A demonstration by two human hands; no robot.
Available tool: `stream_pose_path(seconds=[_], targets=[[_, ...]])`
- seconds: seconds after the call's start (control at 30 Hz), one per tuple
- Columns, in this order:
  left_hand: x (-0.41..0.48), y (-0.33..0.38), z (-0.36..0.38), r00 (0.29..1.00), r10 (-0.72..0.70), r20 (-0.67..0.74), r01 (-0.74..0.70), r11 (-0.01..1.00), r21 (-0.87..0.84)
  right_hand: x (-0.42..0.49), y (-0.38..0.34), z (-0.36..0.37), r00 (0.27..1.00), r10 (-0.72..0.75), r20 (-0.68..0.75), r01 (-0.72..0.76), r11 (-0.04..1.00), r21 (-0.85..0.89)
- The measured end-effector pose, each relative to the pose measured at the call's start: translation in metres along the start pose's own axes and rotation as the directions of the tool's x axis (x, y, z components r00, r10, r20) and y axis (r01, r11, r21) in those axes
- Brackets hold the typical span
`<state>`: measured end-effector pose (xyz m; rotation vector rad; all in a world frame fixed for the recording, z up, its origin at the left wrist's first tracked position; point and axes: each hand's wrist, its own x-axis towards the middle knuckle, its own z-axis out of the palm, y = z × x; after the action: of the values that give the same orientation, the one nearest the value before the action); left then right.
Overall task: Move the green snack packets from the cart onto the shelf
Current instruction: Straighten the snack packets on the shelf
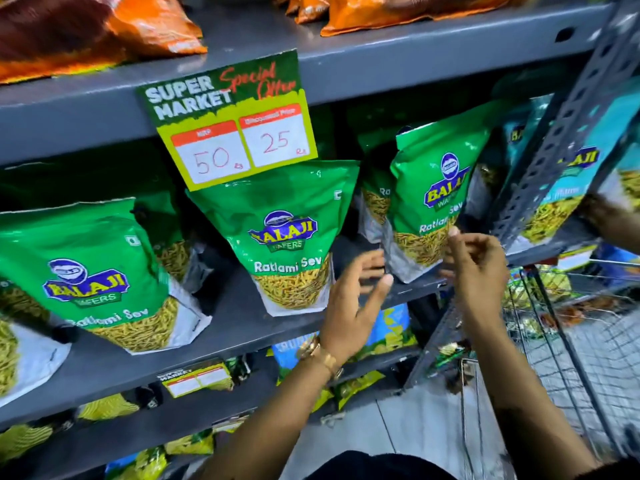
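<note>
Several green Balaji Ratlami Sev packets stand upright on the grey middle shelf (242, 327): one at the left (93, 275), one in the middle (287, 233), one at the right (433, 199). My left hand (353, 299), with a gold watch at the wrist, hovers open between the middle and right packets, holding nothing. My right hand (478, 268) is just below and in front of the right packet, fingers loosely curled and apart, not gripping it. The wire cart (568, 327) stands at the lower right with some green packets blurred inside.
A green and yellow price sign (232, 123) hangs from the upper shelf, which holds orange packets (152, 26). A perforated grey upright (561, 126) divides off the right bay, where another person's hand (609, 216) holds a teal packet (568, 188). Lower shelves hold blue and yellow packets.
</note>
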<state>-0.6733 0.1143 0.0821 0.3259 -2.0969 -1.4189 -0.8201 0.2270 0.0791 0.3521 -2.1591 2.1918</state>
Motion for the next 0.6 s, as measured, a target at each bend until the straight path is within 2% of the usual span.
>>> stream_pose_path(seconds=[0.07,0.13,0.2,0.3,0.47,0.53,0.6], targets=[[0.018,-0.003,0.015,0.985,-0.17,-0.014,0.168,0.98,-0.105,0.006,0.006,-0.001,1.0,0.003,-0.015,-0.002,0.999,0.053],[0.032,-0.005,0.03,0.948,-0.317,-0.009,0.311,0.935,-0.171,0.015,0.013,0.001,1.0,-0.016,0.016,0.016,1.0,0.009],[0.041,-0.004,0.046,0.923,-0.383,0.026,0.381,0.906,-0.187,0.026,0.019,0.006,0.996,-0.034,0.084,0.038,0.998,-0.044],[0.049,0.003,0.065,0.922,-0.388,-0.005,0.381,0.909,-0.169,0.042,0.025,0.016,0.986,-0.036,0.162,0.046,0.997,-0.061],[0.068,0.015,0.085,0.896,-0.431,-0.109,0.386,0.875,-0.292,0.07,0.036,0.025,0.961,0.085,0.264,-0.134,0.976,0.171],[0.072,0.014,0.089,0.894,-0.429,-0.132,0.359,0.859,-0.364,0.074,0.04,0.027,0.943,0.111,0.315,-0.183,0.96,0.212],[0.076,0.01,0.088,0.89,-0.435,-0.134,0.357,0.85,-0.387,0.072,0.042,0.03,0.947,0.108,0.302,-0.18,0.958,0.222]])
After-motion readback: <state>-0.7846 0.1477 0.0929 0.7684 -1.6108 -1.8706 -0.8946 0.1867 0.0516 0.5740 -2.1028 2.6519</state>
